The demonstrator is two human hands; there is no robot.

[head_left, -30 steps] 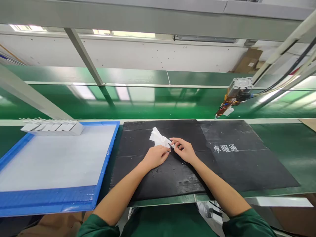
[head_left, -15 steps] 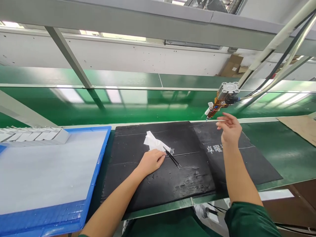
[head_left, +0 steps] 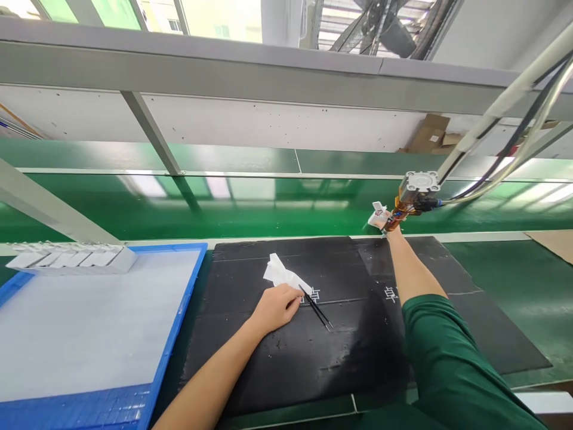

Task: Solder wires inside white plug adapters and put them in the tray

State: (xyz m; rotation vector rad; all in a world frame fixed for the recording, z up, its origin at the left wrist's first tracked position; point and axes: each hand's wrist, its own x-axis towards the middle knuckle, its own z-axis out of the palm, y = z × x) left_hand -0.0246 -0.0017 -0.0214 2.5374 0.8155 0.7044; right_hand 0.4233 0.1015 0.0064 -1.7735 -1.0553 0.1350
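Observation:
My left hand (head_left: pixel 276 307) rests on a black cardboard sheet (head_left: pixel 250 340) with its fingers curled; what is under them, if anything, is hidden. At its fingertips lie a crumpled white tissue (head_left: pixel 286 276) and black tweezers (head_left: pixel 319 310), their tips pointing down and to the right. My right arm stretches forward to a hanging tool (head_left: pixel 405 200) with a square metal cylinder on top and an orange-brown wrapped nozzle. Behind that nozzle, my right hand (head_left: pixel 388 228) is mostly hidden, close to a white piece (head_left: pixel 378 214) on the tool's left side.
To the left stands a blue tray (head_left: pixel 176 325) lined with white, with a row of white box-like parts (head_left: pixel 76 258) at its back edge. A pale pole and hoses (head_left: pixel 505 119) run to the tool from the upper right. Brown cardboard boxes (head_left: pixel 430 134) sit behind.
My right hand has moved forward and left, from beside the tool to behind its nozzle. The view has tilted up. My left hand, tissue and tweezers keep their places.

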